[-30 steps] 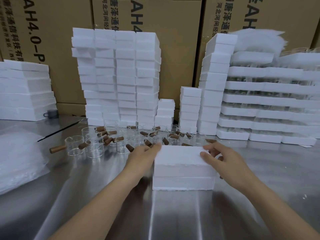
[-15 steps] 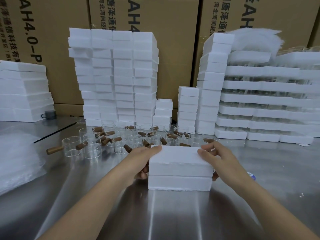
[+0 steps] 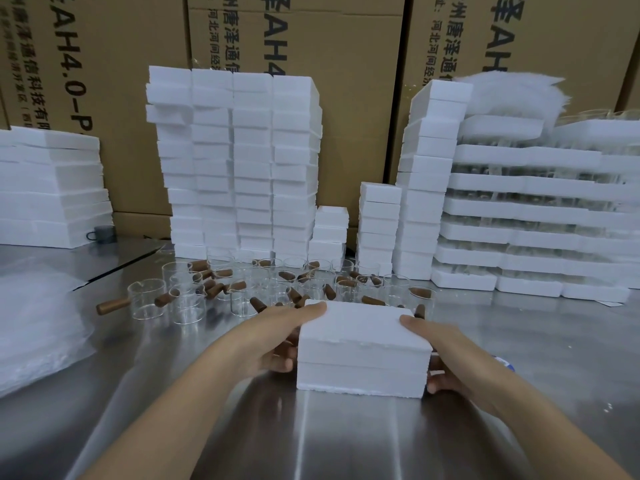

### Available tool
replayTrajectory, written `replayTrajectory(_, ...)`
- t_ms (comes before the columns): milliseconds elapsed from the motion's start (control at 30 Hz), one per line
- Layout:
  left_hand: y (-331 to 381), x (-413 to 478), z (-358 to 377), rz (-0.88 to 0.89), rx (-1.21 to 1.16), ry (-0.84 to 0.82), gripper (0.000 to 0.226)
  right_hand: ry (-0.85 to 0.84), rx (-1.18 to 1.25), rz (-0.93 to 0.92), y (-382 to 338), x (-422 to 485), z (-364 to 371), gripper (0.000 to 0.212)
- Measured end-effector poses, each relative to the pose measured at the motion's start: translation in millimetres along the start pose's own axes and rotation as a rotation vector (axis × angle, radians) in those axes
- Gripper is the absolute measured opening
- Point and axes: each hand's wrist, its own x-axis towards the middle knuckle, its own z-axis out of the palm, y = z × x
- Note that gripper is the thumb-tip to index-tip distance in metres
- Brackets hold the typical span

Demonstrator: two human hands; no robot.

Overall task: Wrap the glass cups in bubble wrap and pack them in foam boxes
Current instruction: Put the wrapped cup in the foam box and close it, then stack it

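P1: Hands dropped since the earlier frame: they lay on top of the foam box (image 3: 363, 348), now they clamp its sides, and it sits nearer. Agree?

P2: Yes. Left hand (image 3: 273, 341) grips the left wall, thumb over the top edge, fingers curled round the side. Right hand (image 3: 446, 355) does the same on the right wall. Neither holds anything else.

P1: Box location?

P2: Near centre of the desk (image 3: 346, 441), lid on, seam visible. Can't see inside. Glass cups (image 3: 180, 299) are unwrapped and clustered just behind it, wooden handles pointing every way. Bubble wrap (image 3: 34, 323) is at the near left.

P1: Risks?

P2: My guess: if the grip lifts the lid half alone, the base drops away with whatever is inside. Shoving the box far would knock the cups just behind its far edge, and they could tip or chip. Foam stacks (image 3: 235, 161) stand behind the cups, and the tall one on the right leans, so a bump could send pieces onto the glass.

P1: Fingers on lid or base?

P2: They seem to span the seam. Not certain.
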Motion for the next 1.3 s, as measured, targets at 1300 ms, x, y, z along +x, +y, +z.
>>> replayTrajectory(1300,12.4,-16.9,4.6,0.047,-0.124,0.134,0.048,0.083,-0.036,-0.295,-21.8,-8.6,-1.3,0.052)
